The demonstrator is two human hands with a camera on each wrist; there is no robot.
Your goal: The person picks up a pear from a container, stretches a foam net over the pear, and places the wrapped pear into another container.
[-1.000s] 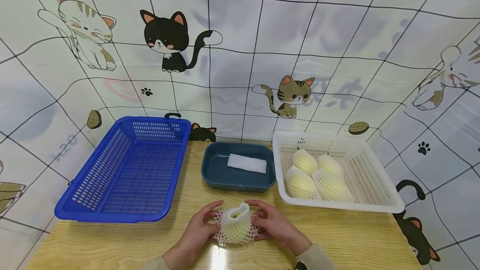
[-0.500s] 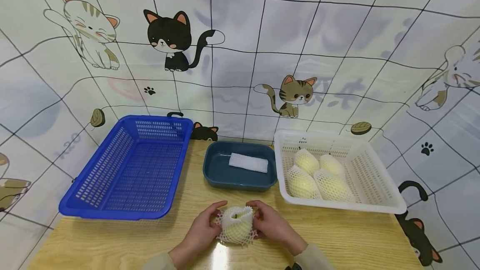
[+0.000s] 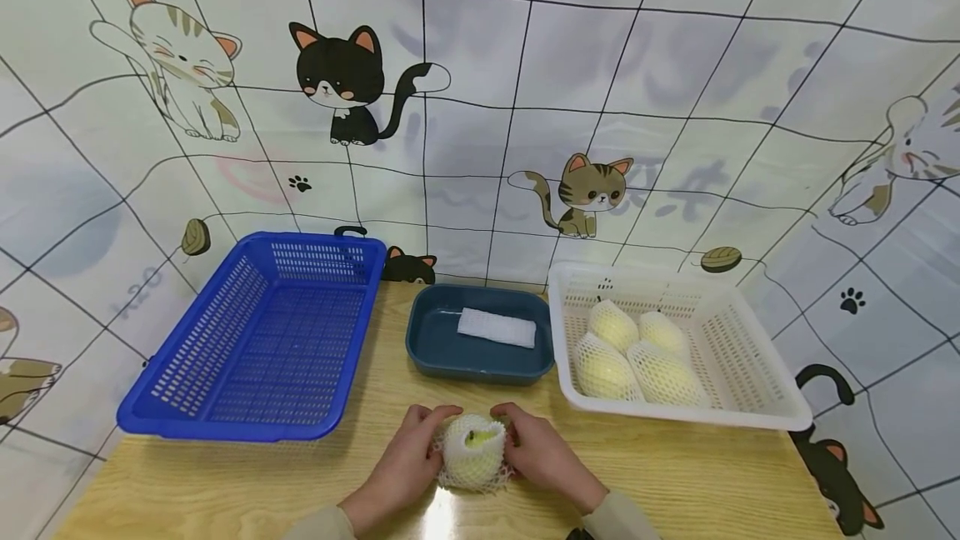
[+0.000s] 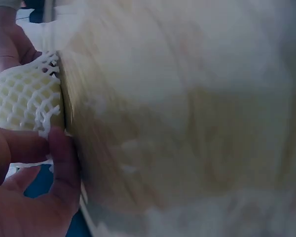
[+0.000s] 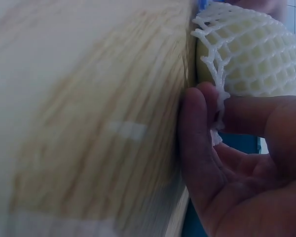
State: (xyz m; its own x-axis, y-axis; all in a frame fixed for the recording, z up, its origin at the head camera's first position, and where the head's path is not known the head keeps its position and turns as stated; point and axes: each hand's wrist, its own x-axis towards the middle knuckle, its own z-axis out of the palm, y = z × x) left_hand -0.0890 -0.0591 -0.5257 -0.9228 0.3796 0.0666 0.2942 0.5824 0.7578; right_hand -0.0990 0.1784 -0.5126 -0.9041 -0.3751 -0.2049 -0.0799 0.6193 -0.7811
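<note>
A pale yellow-green pear sits on the table near its front, wrapped in a white foam net sleeve. The sleeve's top gapes around the pear's stem. On the left side, my left hand pinches the lower edge of the sleeve between thumb and fingers; the left wrist view shows those fingertips right at the tabletop. Opposite it, my right hand pinches the sleeve's loose strands, with the foam net passing between its fingers in the right wrist view.
A blue basket stands at the left. Behind the hands, a dark teal tray holds a folded white foam net. At the right, a white basket contains several net-wrapped pears. A cat-patterned sheet hangs behind the table.
The sleeve has been drawn down around the pear; its top is lower and wider, showing more of the pear and stem. Both hands keep pinching its sides.
</note>
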